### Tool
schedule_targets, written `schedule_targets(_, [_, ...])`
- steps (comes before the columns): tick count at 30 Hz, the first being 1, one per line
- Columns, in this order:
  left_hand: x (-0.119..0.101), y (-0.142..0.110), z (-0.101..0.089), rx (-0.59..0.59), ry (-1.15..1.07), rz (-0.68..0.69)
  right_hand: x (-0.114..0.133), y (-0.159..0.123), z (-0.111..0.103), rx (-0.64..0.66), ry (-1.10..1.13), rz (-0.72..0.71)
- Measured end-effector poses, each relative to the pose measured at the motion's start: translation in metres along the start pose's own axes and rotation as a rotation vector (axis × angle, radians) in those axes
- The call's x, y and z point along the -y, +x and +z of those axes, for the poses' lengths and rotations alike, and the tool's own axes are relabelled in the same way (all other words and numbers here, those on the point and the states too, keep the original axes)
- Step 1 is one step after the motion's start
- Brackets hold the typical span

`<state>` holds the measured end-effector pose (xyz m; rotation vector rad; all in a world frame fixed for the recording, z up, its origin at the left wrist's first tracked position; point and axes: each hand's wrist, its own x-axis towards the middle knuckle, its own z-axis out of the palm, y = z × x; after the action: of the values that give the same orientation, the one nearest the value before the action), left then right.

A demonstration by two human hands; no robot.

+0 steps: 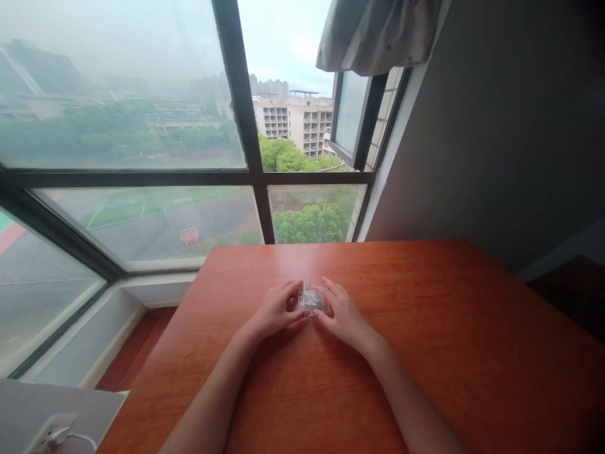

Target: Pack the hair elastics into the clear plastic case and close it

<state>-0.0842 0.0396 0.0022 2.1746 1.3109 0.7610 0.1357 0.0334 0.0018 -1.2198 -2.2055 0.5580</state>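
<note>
Both my hands rest on a reddish wooden table, near its middle. Between them sits a small clear plastic object, crinkled and see-through; I cannot make out what it is. My left hand curls round its left side, fingertips pinched on it. My right hand closes on its right side, with the fingers bent over the top. The object appears to touch the table top.
A large dark-framed window stands behind the table, with one pane swung open at the right. A grey wall runs along the right. A white power socket with a plug sits at the lower left, and a curtain hangs above.
</note>
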Motion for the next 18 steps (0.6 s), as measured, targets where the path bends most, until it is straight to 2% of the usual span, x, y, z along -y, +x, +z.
schedule_targets(6, [-0.001, -0.0006, 0.003, -0.011, -0.051, 0.003, -0.004, -0.0009, -0.0058, 0.044, 0.017, -0.03])
schedule_targets(18, [-0.0093, -0.002, -0.0001, -0.015, -0.083, -0.024, -0.0106, 0.0003, -0.0049, 0.02, 0.086, -0.01])
